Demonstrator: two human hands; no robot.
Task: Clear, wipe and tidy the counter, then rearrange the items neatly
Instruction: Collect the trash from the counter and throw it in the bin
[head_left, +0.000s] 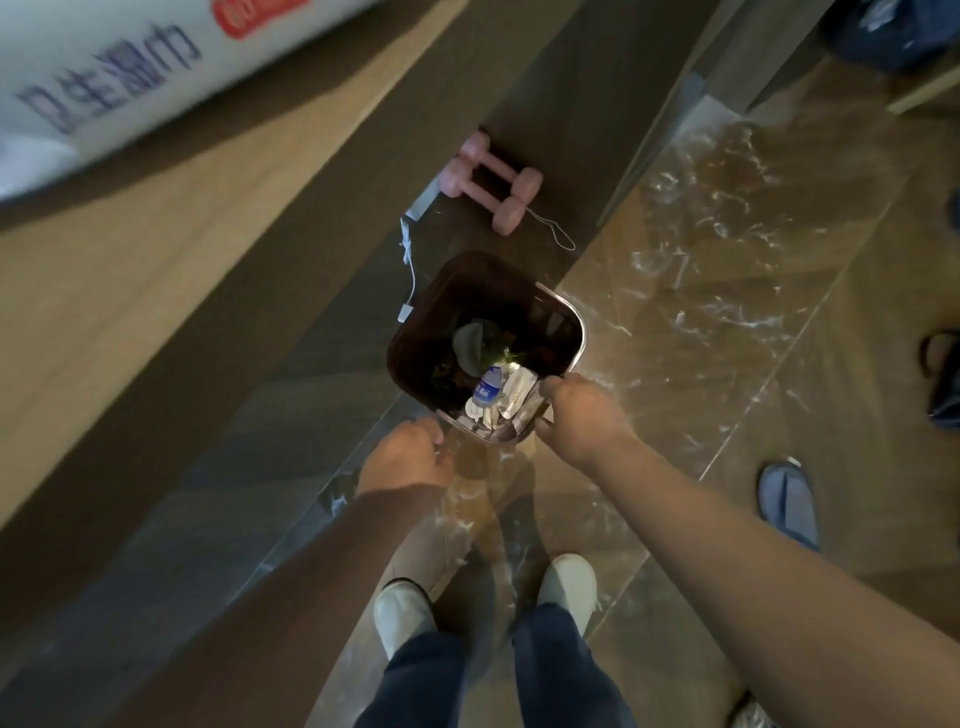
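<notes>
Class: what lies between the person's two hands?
The near rim of the bin, with a bottle inside, spans left hand to right hand; head view.

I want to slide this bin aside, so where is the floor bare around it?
Bare: the glossy marble floor right of the bin, up to the slippers, and the dark strip on its left toward the counter. Crowded: just beyond the bin, where the pink dumbbells and white cable lie.

Dim warm light, glare streaks on glossy floor (701, 291), white pack (104, 78) top left motion-blurred, wide-angle bend at edges.
</notes>
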